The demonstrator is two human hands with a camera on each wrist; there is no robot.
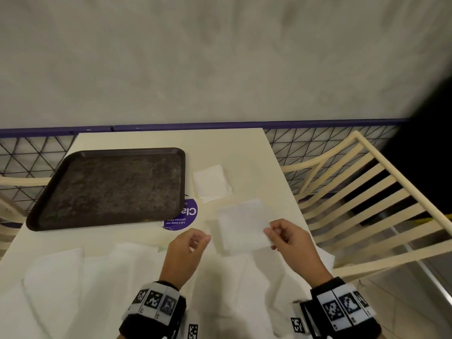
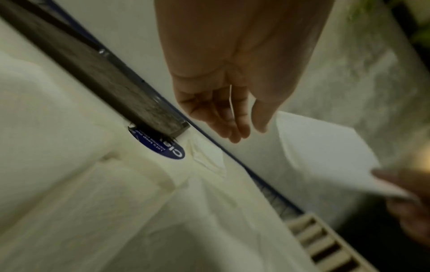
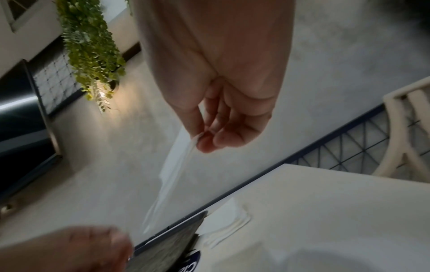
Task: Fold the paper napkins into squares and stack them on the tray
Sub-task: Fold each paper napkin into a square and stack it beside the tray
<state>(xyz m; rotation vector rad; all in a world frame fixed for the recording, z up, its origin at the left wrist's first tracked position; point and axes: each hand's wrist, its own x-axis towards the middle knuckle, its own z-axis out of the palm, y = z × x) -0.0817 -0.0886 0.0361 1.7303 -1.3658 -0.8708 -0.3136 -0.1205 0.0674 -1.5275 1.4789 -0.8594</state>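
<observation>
Above cream table (image 1: pixel 244 148), thin square napkin (image 1: pixel 242 226), pinched.

held napkin (image 1: pixel 242 226) motion-blurred, sticker (image 1: pixel 182 215) half under tray (image 1: pixel 110 189), its text cut short

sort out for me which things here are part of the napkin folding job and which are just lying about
Part of the job:
- napkin pinched in the right hand
- left hand, holding nothing
- folded napkins on the table beside the tray
- tray, nothing on it yet
- unfolded napkins near the person

Just lying about:
- purple sticker on the table
- chair
</observation>
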